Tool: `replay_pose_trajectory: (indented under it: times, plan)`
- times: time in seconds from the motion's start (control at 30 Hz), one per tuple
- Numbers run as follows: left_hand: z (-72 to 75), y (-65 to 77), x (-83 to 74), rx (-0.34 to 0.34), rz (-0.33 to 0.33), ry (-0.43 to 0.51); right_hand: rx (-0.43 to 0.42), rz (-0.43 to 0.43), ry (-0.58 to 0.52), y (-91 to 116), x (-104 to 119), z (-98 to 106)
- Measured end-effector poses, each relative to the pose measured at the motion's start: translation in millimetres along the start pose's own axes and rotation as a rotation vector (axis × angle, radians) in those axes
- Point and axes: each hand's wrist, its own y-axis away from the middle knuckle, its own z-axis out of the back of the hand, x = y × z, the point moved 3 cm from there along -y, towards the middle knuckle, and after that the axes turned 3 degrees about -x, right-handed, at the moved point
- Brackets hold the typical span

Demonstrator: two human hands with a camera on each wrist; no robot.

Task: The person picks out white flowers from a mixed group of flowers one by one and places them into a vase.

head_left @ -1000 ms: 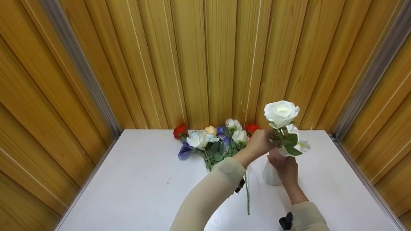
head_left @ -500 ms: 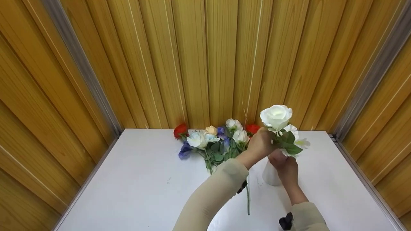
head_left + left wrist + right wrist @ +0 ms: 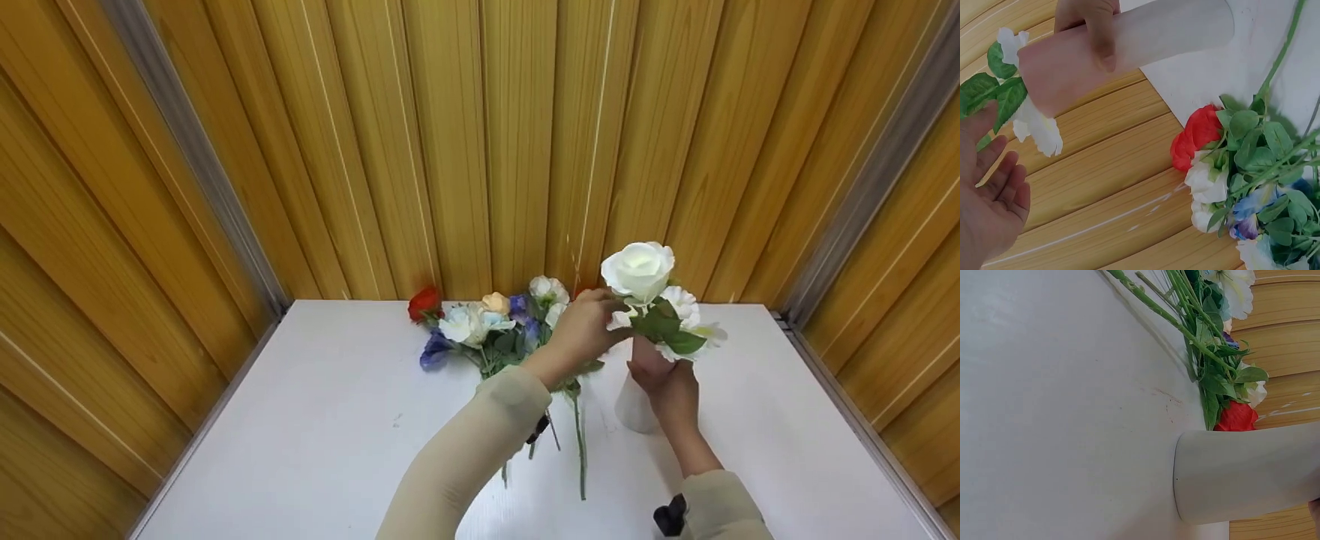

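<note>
A vase [image 3: 634, 405], white below and pink toward the mouth, stands on the table at the right. My right hand [image 3: 675, 394] grips its upper part, the thumb lying across the pink side in the left wrist view. A large white rose [image 3: 639, 270] with green leaves [image 3: 1009, 101] rises from the mouth and leans left, beside other white flowers [image 3: 681, 306]. My left hand [image 3: 589, 322] is at the rose's left, its fingers loosely bent and the fingertips right by the leaves. In the left wrist view the palm [image 3: 982, 225] shows with nothing in it.
Left of the vase lies a pile of flowers: a red rose [image 3: 425, 304], a peach bloom [image 3: 496, 302], a purple flower [image 3: 435, 351] and several white ones. Long green stems [image 3: 580, 450] point toward the front of the white table [image 3: 315, 450]. Wood-look panels [image 3: 517, 150] stand behind.
My left hand first shifts right at the stem, then draws back left with its fingers loosened. The white rose has tipped left. My right hand stays on the vase.
</note>
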Motion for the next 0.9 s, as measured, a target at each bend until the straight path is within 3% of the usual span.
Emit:
replay_pose_trajectory:
  times: [0.17, 0.3, 0.4, 0.63, 0.9]
  plan:
    - [14.3, 4.5, 13.7, 0.046, 0.068, 0.103, 0.024, -0.028, -0.014, -2, 0, 1]
    - [22.6, 8.7, 29.3, 0.059, 0.165, 0.198, 0.038, -0.055, -0.003, -4, -1, 2]
    - [26.1, 12.9, 42.8, 0.056, 0.192, 0.205, 0.049, -0.071, -0.004, -4, -1, 2]
    - [25.8, 27.8, 79.6, 0.014, 0.184, 0.236, 0.055, -0.074, -0.009, -2, 0, 2]
    - [22.0, 52.5, 123.3, -0.022, 0.273, 0.253, 0.028, -0.047, 0.003, -1, 0, 2]
